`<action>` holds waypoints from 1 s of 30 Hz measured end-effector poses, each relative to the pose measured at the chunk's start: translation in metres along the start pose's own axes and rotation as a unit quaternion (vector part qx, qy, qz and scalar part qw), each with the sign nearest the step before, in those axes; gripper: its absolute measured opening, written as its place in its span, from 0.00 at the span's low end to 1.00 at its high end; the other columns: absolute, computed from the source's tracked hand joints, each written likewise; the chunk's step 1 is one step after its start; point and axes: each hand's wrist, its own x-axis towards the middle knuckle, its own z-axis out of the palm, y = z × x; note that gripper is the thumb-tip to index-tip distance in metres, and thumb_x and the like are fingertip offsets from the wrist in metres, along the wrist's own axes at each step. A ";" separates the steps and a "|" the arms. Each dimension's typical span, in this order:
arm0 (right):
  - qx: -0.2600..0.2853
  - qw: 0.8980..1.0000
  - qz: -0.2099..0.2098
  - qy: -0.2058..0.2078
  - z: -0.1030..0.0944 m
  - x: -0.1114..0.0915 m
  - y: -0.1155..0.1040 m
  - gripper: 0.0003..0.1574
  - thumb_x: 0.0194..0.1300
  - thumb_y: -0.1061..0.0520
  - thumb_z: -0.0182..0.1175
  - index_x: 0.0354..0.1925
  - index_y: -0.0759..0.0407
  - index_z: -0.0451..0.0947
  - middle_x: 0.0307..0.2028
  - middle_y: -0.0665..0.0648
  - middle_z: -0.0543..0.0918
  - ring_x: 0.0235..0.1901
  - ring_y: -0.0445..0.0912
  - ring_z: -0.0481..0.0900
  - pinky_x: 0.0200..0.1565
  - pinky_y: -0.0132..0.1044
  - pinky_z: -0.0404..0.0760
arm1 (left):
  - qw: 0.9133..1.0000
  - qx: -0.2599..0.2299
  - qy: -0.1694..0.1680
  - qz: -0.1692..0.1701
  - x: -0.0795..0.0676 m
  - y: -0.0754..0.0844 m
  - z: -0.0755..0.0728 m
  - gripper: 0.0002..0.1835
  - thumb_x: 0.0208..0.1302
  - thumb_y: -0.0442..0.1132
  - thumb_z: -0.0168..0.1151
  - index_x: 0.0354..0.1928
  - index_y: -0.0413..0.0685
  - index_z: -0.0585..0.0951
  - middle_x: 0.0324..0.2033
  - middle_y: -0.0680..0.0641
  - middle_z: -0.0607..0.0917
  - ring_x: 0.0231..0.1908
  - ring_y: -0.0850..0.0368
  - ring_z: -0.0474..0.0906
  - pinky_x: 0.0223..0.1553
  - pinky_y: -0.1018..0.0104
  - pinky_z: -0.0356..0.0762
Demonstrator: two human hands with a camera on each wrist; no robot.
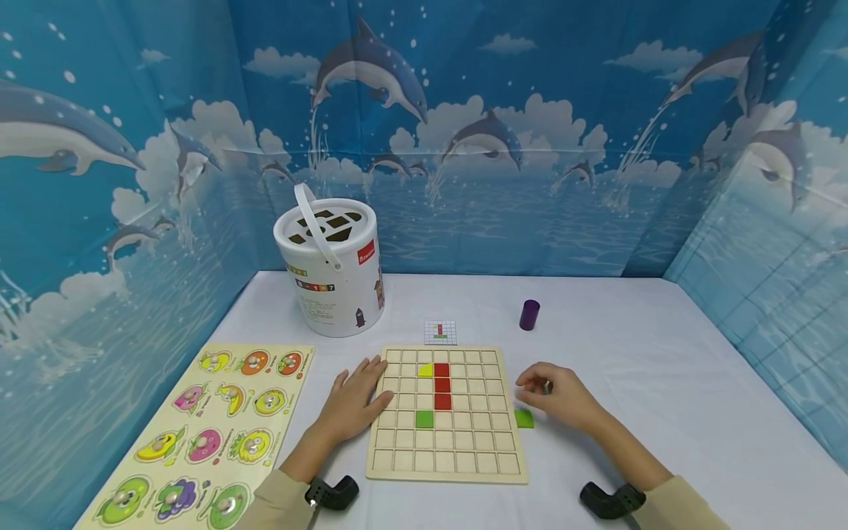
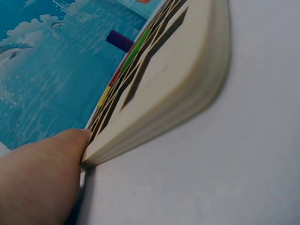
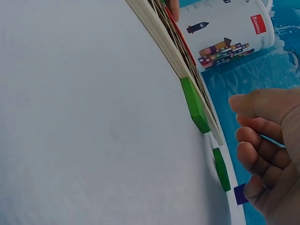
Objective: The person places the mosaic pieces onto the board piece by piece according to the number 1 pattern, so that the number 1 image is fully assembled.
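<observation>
A wooden grid board (image 1: 464,442) lies on the table. In its cells sit a yellow piece (image 1: 425,370), a column of red squares (image 1: 442,385) and a green square (image 1: 425,419). My left hand (image 1: 352,401) rests with spread fingers on the board's left edge. Right of the board, my right hand (image 1: 559,394) hovers with loosely curled fingers and nothing visible in its grasp. A green block (image 1: 524,419) lies against the board's right edge, near that hand. The right wrist view shows another green block (image 3: 221,169) on the table by the fingers.
Behind the board lies a small pattern card (image 1: 440,333). A purple cylinder (image 1: 529,315) stands at the back right. At the back left is a white lidded bucket (image 1: 331,294). A fruit puzzle board (image 1: 212,412) covers the left side. A dolphin-print curtain (image 1: 464,206) encloses the table.
</observation>
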 end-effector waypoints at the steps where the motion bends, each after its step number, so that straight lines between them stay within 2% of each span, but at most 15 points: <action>1: -0.004 1.000 0.002 0.003 -0.001 -0.001 0.002 0.07 0.59 0.59 0.69 0.37 0.57 0.82 0.27 0.47 0.76 0.28 0.42 0.72 0.29 0.32 0.72 | 1.000 0.000 -0.001 -0.001 0.000 0.000 0.000 0.34 0.71 0.55 0.51 0.72 0.42 0.64 0.71 0.42 0.64 0.72 0.43 0.54 0.68 0.37 0.44; 8: -0.019 1.000 0.006 0.023 -0.008 -0.003 0.011 0.07 0.58 0.60 0.70 0.36 0.58 0.82 0.26 0.47 0.77 0.28 0.42 0.72 0.29 0.32 0.72 | 1.000 0.000 0.002 -0.003 0.000 0.001 0.000 0.34 0.71 0.55 0.51 0.72 0.42 0.64 0.71 0.42 0.64 0.72 0.43 0.53 0.68 0.37 0.44; 14: -0.035 0.998 0.027 0.037 -0.012 -0.004 0.019 0.09 0.57 0.56 0.72 0.36 0.56 0.83 0.26 0.48 0.76 0.29 0.43 0.71 0.29 0.32 0.70 | 1.000 -0.002 0.002 -0.005 0.000 0.002 0.000 0.34 0.71 0.55 0.51 0.72 0.43 0.64 0.71 0.43 0.64 0.72 0.45 0.53 0.68 0.38 0.44; 23: -0.044 0.998 0.026 0.037 -0.012 -0.005 0.028 0.11 0.57 0.56 0.72 0.37 0.59 0.83 0.28 0.48 0.76 0.27 0.41 0.69 0.28 0.32 0.70 | 1.000 -0.002 0.007 0.002 0.000 0.000 0.001 0.34 0.71 0.55 0.51 0.71 0.41 0.65 0.71 0.41 0.65 0.72 0.42 0.54 0.67 0.36 0.45; 30: -0.050 0.998 0.023 0.036 -0.011 -0.005 0.032 0.12 0.55 0.58 0.72 0.37 0.60 0.82 0.28 0.49 0.75 0.27 0.41 0.68 0.28 0.31 0.69 | 1.000 0.003 -0.003 -0.007 0.000 -0.001 0.001 0.35 0.71 0.56 0.50 0.72 0.43 0.63 0.72 0.43 0.63 0.72 0.45 0.52 0.68 0.38 0.43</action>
